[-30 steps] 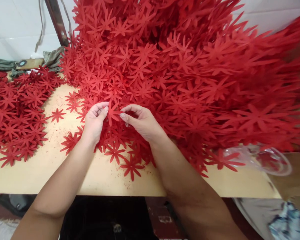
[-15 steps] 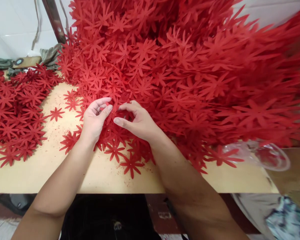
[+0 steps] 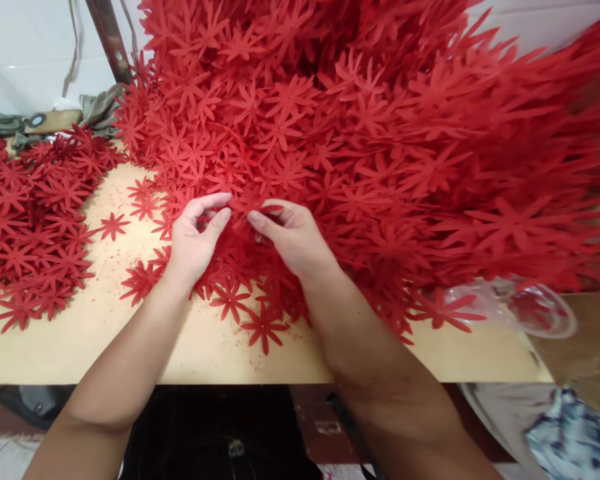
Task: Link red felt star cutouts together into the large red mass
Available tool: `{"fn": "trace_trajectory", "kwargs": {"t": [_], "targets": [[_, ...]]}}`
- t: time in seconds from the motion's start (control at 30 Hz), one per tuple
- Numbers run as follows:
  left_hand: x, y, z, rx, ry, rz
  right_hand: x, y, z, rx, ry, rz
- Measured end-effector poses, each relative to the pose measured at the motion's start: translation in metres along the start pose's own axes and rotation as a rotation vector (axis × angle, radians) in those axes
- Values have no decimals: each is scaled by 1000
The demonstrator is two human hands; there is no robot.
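My right hand pinches a red flower cutout between thumb and fingers, in front of the large pile. The cutout is blurred and blends with the red behind it. Just to the left, my left hand has its thumb and index finger apart, close to the cutout's edge. Around both hands lies a big heap of red flower cutouts with long thin petals. A few single ones, such as a flower, lie on the table below the hands.
A second, darker pile of red flowers covers the table's left side. One loose flower lies between the piles on the yellowish tabletop. A clear plastic container stands at the right edge. Grey-green cloth lies at the back left.
My right hand has moved slightly right and its fingers have closed on a flower cutout. My left hand has shifted a little to the right, its fingertips apart.
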State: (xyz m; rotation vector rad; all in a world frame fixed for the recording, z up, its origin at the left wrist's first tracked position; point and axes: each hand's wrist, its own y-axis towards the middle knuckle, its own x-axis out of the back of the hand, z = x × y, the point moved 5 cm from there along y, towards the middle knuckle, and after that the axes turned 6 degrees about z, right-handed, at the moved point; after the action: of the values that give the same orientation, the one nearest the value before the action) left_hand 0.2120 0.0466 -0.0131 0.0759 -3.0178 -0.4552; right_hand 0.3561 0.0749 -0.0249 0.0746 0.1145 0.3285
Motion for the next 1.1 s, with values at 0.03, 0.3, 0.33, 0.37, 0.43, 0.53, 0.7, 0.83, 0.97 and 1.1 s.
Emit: {"fn": "trace_trajectory", "kwargs": {"t": [0.03,0.3,0.33,0.37,0.43,0.53,0.7,0.83,0.97,1.1], "targets": [[1,1,-2,-25,88,58,5,1,0,-13,37,-60],[-19,-9,-3,-69,513,563,19,7,-3,-23,31,-177],[-20,-9,-3,-65,502,591,20,7,-4,-25,37,-190],[-19,-9,-3,-60,490,603,22,8,-4,-24,44,-208],[-15,-8,-2,-51,478,607,25,8,-6,-23,46,-236],[-11,-5,0,-69,533,622,28,9,-8,-30,30,-249],[-13,-2,7,-100,719,606,26,9,-7,-13,22,-239],[-6,1,5,-93,698,378,24,8,-2,46,-31,-224],[-3,0,2,-24,397,279,21,6,2,114,-92,-183],[-9,-2,4,51,216,366,19,6,0,99,-123,-155]]}}
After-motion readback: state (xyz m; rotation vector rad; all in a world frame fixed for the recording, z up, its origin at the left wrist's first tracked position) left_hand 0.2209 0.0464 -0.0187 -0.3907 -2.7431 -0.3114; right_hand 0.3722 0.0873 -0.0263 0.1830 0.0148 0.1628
